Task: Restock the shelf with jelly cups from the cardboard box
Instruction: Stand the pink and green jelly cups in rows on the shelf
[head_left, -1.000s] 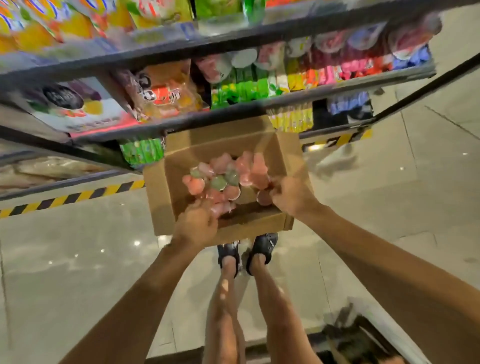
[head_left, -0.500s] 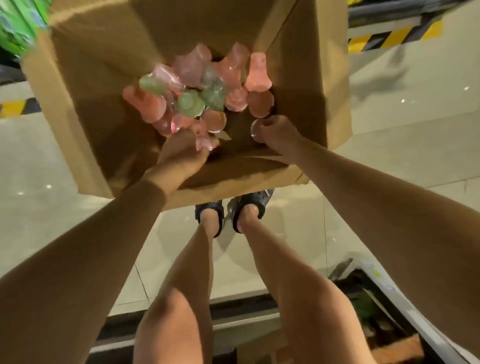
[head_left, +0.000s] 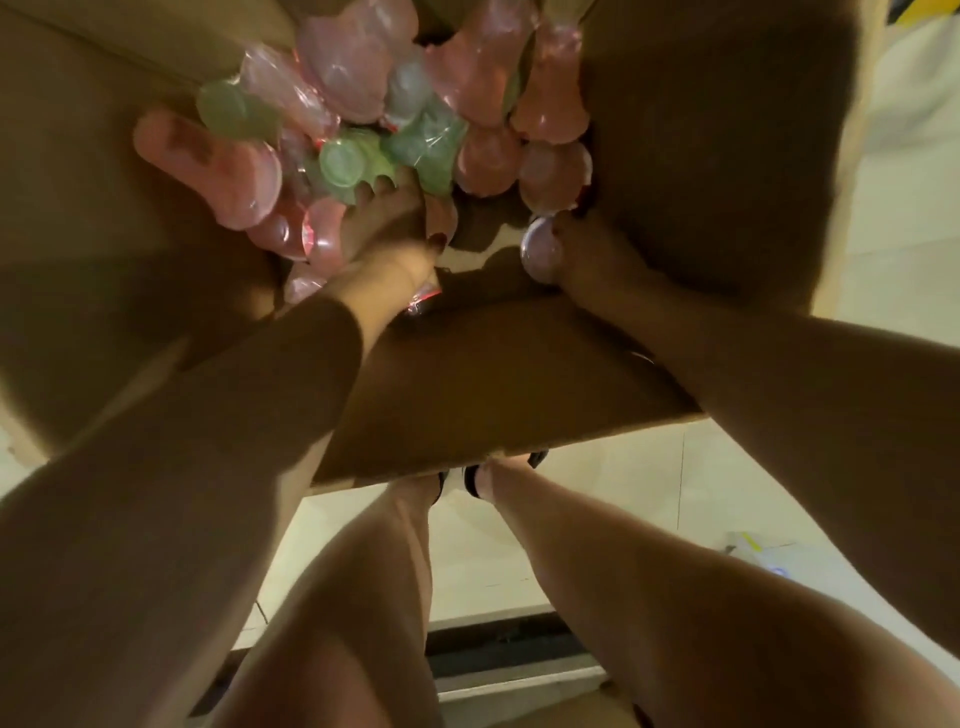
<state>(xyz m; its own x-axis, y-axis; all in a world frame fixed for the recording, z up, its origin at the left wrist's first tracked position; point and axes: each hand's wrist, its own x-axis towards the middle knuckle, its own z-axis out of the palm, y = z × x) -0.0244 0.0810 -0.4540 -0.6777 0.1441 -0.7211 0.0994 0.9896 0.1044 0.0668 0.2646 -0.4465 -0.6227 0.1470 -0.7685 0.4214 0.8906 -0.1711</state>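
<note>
The open cardboard box (head_left: 467, 405) fills the upper half of the head view, seen from close above. A heap of pink and green jelly cups (head_left: 363, 93), some in clear plastic packs, lies at its far side. My left hand (head_left: 384, 249) reaches into the near edge of the heap, its fingers against a green cup (head_left: 345, 163) and curled over pink cups (head_left: 322, 234) beneath it. My right hand (head_left: 592, 254) is inside the box to the right and pinches a single pale pink jelly cup (head_left: 540, 249). The shelf is out of view.
The box stands on a pale tiled floor (head_left: 623, 519). My bare legs and dark sandals (head_left: 478, 473) are right behind its near wall. A dark floor strip (head_left: 498, 639) runs below, and the box's right wall (head_left: 727, 156) rises steeply.
The view has dropped much closer into the box, and the shelves have left the frame. Both hands stay in the box among the cups, the right one keeping its single cup.
</note>
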